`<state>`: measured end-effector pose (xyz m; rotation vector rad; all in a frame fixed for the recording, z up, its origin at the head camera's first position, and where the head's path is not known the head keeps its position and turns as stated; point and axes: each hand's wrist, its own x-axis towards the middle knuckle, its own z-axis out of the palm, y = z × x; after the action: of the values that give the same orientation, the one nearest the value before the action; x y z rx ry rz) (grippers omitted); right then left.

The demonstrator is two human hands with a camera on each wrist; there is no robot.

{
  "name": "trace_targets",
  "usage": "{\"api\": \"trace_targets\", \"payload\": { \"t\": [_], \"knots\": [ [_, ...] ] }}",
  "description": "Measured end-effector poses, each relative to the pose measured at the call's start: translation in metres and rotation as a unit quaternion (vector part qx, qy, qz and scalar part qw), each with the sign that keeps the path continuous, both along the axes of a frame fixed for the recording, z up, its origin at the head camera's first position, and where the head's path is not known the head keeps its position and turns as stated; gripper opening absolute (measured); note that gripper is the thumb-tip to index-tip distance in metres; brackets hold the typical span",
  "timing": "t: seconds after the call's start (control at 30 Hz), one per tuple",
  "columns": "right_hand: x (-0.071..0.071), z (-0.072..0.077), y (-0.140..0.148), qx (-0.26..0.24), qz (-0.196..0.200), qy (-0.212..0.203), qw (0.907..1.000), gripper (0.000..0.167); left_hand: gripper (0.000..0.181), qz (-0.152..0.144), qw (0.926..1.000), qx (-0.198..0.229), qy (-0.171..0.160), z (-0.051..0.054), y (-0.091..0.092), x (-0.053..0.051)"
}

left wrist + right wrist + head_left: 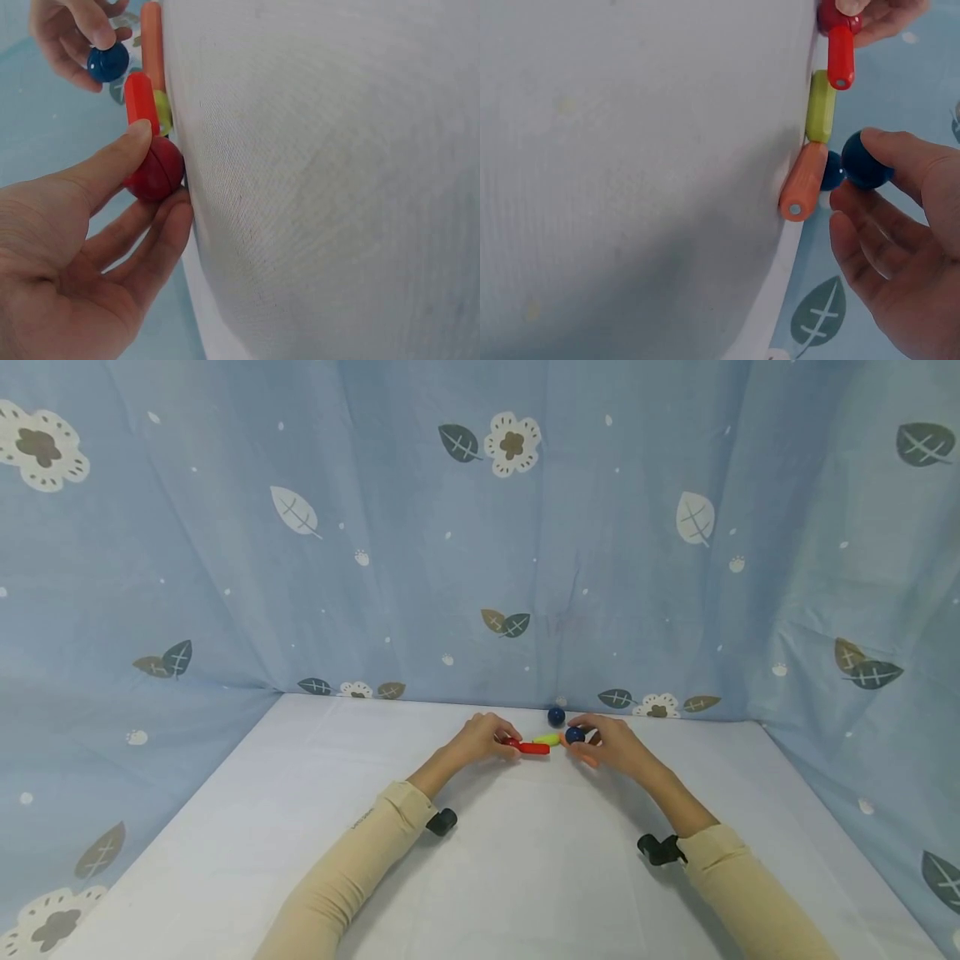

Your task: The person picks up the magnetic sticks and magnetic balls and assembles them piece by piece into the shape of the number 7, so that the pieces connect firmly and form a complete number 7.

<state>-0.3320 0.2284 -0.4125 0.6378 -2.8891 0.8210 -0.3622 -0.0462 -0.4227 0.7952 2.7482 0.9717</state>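
Observation:
Between thumb and fingers, my left hand (483,739) pinches a dark red ball (156,171). A bright red stick (535,748) extends from that ball toward the right, seemingly joined to it. My right hand (617,746) holds a dark blue ball (865,160) between thumb and fingertips. A second blue ball (556,717) rests behind, near the back of the table. On the tabletop lie a yellow-green stick (820,106) and an orange stick (804,184), end to end; whether they are joined I cannot tell. The orange stick is partly hidden by my right hand in the head view.
A white cloth-covered table (555,860) spreads beneath both hands. Behind it and along its sides hangs a blue curtain (405,552) with leaf and flower prints. Both wrists carry small black cameras.

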Motion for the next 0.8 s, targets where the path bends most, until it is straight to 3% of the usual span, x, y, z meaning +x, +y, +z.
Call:
{"api": "trace_targets", "payload": {
  "t": [0.33,0.5,0.8],
  "knots": [
    [0.006,0.0009,-0.003,-0.007,0.028,0.01,0.9995,0.041,0.029,0.004,0.9996,-0.017,0.023,0.0004,0.0013,0.0014],
    [0.0065,0.0001,-0.004,-0.003,0.017,0.004,0.9998,0.041,0.03,0.004,0.9997,-0.015,0.019,0.001,0.0013,0.0021],
    [0.0098,-0.0027,-0.0037,-0.009,0.03,-0.003,0.9995,0.037,0.028,0.004,0.9998,-0.014,0.015,0.0002,0.0019,0.0004]
  ]
}}
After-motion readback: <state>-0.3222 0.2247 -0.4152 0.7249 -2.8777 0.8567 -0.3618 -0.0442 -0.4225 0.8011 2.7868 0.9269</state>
